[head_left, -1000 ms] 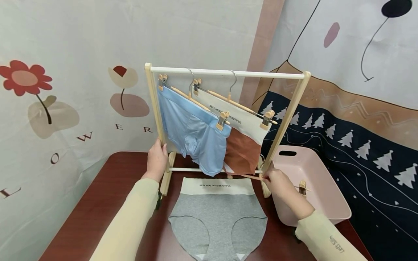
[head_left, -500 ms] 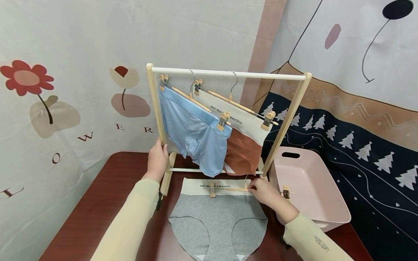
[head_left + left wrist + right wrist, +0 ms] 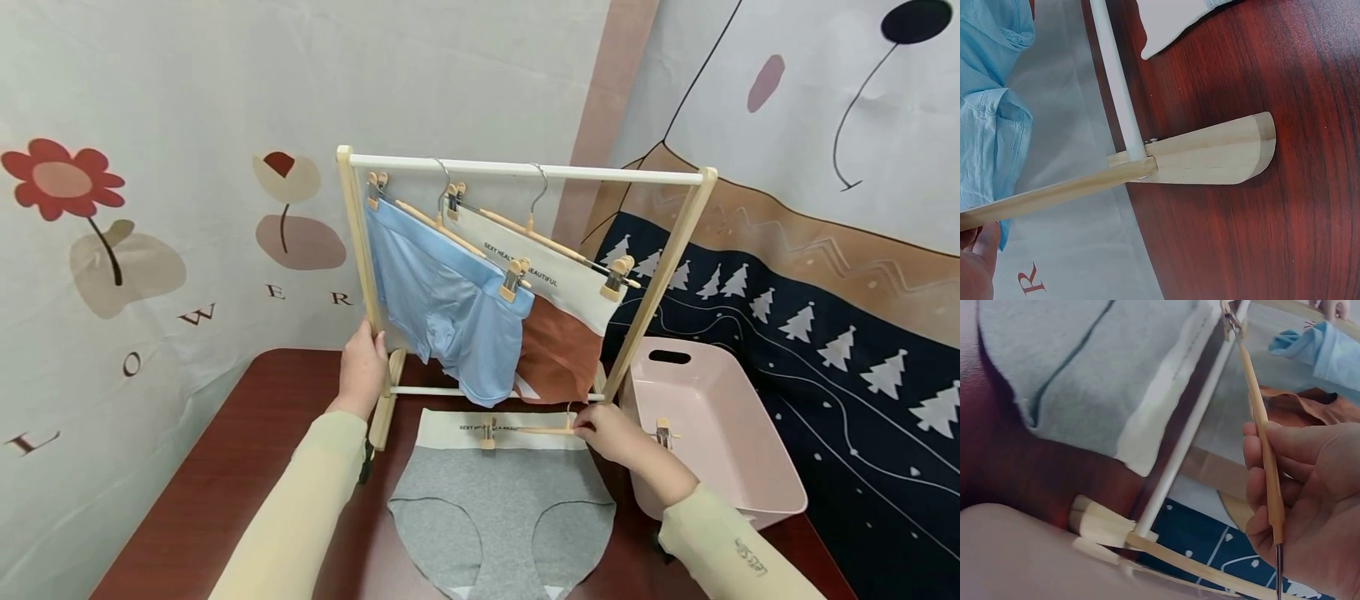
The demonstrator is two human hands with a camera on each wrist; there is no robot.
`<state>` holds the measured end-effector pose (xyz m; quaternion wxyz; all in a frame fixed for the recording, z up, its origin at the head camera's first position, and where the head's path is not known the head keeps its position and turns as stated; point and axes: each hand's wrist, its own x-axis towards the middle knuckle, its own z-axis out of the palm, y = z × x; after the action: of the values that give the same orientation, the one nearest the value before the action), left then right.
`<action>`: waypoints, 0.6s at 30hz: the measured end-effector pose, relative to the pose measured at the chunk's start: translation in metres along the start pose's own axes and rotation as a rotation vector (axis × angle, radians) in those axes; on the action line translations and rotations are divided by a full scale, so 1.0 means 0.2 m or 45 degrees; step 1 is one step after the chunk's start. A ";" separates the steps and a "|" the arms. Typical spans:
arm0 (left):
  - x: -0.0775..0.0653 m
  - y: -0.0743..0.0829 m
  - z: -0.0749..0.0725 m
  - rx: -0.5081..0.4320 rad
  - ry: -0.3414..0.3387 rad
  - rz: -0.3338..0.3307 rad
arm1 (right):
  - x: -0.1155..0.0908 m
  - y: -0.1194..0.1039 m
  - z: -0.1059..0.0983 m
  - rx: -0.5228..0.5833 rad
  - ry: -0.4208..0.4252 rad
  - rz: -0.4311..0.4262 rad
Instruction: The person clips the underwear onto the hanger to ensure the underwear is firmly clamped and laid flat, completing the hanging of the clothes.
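Observation:
My left hand (image 3: 362,372) grips the left wooden post of a small garment rack (image 3: 649,283); its fingers wrap the post in the left wrist view. A wooden clip hanger (image 3: 1264,444) is pinched between the thumb and fingers of my right hand (image 3: 613,435). The hanger lies over the white waistband of grey briefs (image 3: 502,483) spread flat, one clip (image 3: 488,433) above the lettering. Light blue boxer briefs (image 3: 442,292) and brown briefs with a white waistband (image 3: 558,350) hang clipped on two other hangers from the rack's top bar.
A pink plastic basket (image 3: 738,417) stands right of the rack, behind my right forearm. The dark red wooden table (image 3: 247,467) carries everything, and printed cloth backdrops (image 3: 480,75) rise behind it.
My right hand has brought the hanger from beside the rack's right foot leftward over the grey briefs' waistband, then shifted slightly right. My left hand stays on the post.

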<state>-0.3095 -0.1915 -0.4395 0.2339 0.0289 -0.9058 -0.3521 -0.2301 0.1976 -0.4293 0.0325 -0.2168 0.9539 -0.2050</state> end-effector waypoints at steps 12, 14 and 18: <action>0.00 0.00 0.00 0.002 0.001 0.002 | 0.04 -0.17 0.07 0.144 -0.226 -0.062; 0.00 0.00 0.00 0.001 -0.003 -0.006 | 0.06 -0.19 0.11 0.199 -0.252 -0.082; 0.00 0.00 0.00 -0.003 -0.010 -0.012 | 0.10 -0.19 0.19 0.275 -0.256 -0.086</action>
<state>-0.3099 -0.1912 -0.4397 0.2290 0.0314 -0.9061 -0.3545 -0.2275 0.1425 -0.4481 0.1441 -0.2633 0.9104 -0.2846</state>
